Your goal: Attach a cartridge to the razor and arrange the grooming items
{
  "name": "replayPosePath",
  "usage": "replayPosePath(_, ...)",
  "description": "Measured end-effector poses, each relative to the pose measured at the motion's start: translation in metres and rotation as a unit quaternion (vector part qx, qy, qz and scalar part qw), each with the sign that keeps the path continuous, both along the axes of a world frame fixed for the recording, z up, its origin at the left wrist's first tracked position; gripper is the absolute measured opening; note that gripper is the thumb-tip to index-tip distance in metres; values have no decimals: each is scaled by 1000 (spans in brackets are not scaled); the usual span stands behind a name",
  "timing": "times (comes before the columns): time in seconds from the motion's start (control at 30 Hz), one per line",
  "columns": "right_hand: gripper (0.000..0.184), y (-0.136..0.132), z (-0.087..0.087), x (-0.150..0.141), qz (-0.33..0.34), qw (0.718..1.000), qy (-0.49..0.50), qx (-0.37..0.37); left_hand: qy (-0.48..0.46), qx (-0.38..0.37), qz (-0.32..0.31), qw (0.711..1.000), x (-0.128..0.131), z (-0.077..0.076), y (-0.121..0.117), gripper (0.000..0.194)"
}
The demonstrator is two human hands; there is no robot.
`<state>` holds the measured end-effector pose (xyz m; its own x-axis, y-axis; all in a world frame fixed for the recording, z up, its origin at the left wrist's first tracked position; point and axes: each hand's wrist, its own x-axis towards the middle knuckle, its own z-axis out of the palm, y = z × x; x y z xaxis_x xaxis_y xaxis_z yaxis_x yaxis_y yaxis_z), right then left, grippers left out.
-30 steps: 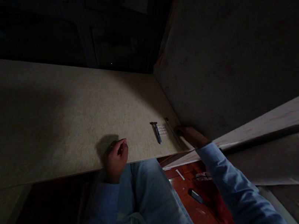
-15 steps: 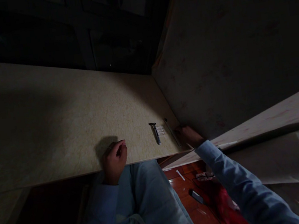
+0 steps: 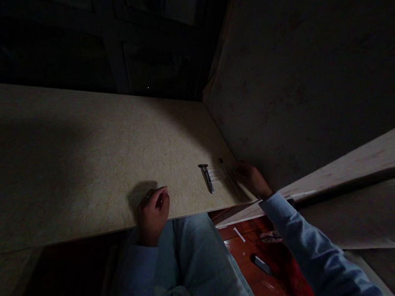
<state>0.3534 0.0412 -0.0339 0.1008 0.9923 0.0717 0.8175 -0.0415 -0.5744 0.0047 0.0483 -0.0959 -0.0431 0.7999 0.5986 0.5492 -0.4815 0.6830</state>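
Observation:
My left hand (image 3: 154, 213) rests at the table's front edge, fingers curled and thumb against the index finger, with nothing visible in it. A ring shows on one finger. My right hand (image 3: 251, 179) is at the table's right end by the wall, its fingers pinched together; what they hold, if anything, is too dark to make out. Just left of it lies a thin rod (image 3: 230, 178) with a dark tip. Farther left is a razor (image 3: 208, 179) with a dark head, lying flat. Between razor and rod sits a small clear, striped item (image 3: 217, 173).
The pale marbled table (image 3: 109, 151) meets a patterned wall (image 3: 274, 116) on the right. Dark panelled doors (image 3: 155, 65) stand behind it. On the red floor (image 3: 239, 255) lie a white strip (image 3: 239, 234), a grey-and-black object (image 3: 262, 264) and red cloth (image 3: 294, 272).
My right hand has lifted slightly and shifted a little, its fingers drawn up near the wall. The left hand stays put. The view has shifted slightly.

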Motion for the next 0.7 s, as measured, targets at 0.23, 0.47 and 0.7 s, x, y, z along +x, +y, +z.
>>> replayPosePath(0.23, 44, 2, -5, -18, -52, 916, 397, 7, 2, 10, 0, 1000, 0, 1, 0, 21)
replayPosePath(0.47, 51, 15, -15, -27, -48, 951, 306, -4, 8, 12, 4, 1000, 0, 1, -1, 20)
replayPosePath(0.7, 29, 30, -25, -31, -13, 977, 212, 26, 11, 21, -2, 1000, 0, 4, -1, 18)
